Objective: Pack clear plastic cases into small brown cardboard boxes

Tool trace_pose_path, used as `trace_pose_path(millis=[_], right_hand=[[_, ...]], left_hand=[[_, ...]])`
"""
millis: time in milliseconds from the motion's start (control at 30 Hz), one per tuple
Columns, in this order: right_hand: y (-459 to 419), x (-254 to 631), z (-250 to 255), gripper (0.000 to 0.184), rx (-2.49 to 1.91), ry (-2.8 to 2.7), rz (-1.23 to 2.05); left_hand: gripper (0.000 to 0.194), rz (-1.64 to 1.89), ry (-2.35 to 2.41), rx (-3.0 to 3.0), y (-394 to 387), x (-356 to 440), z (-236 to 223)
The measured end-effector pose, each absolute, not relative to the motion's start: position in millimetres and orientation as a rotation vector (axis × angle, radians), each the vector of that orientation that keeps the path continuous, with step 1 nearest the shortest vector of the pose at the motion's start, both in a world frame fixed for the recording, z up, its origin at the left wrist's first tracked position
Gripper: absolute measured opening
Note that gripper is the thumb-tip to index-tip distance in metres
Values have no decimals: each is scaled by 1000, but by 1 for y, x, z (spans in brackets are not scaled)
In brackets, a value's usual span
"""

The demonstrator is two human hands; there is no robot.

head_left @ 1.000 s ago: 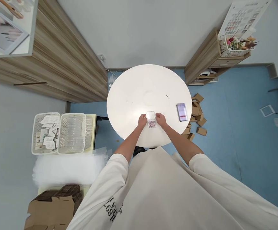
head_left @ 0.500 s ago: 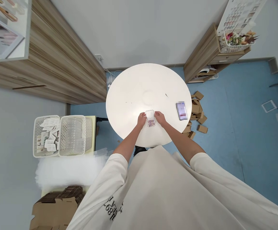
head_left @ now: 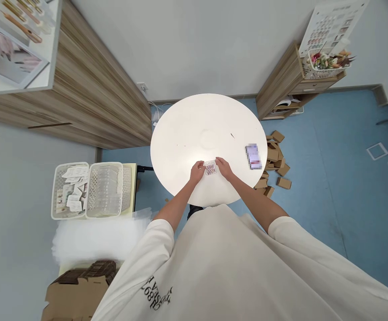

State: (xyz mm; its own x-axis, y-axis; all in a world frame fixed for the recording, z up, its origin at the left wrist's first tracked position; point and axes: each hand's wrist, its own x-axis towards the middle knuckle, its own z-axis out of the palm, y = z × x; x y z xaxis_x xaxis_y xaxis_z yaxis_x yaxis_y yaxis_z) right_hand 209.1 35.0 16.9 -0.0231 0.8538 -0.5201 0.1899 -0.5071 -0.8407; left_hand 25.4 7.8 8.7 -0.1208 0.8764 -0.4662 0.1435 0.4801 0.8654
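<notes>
A small clear plastic case (head_left: 210, 169) with rows of pink and purple press-on nails inside is at the near part of the round white table (head_left: 207, 111). Its lid now lies over, or almost over, the tray; whether it is fully down is too small to tell. My left hand (head_left: 197, 171) grips the case at its left side with curled fingers. On the opposite side, my right hand (head_left: 224, 167) has its fingertips on the upper right corner of the lid. A phone (head_left: 253, 156) with a blurred screen lies to the right on the tabletop.
Small brown cardboard boxes (head_left: 273, 155) are heaped on the floor right of the table. At left, a side table carries a basket of cards (head_left: 54, 191), a basket of clear cases (head_left: 121, 196), white soft sheets (head_left: 97, 238) and flattened cartons (head_left: 76, 294). Wooden cabinets (head_left: 107, 89) stand behind.
The case's lid stood open away from me before; my hands have folded it over toward me onto the nail tray. The view has shifted slightly.
</notes>
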Motion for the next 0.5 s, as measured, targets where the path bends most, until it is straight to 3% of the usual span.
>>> trace_pose_path(millis=[500], right_hand=[[-22, 224, -2, 51, -1718, -1730, 1463]], left_hand=[[44, 543, 1594, 1162, -42, 27, -2]])
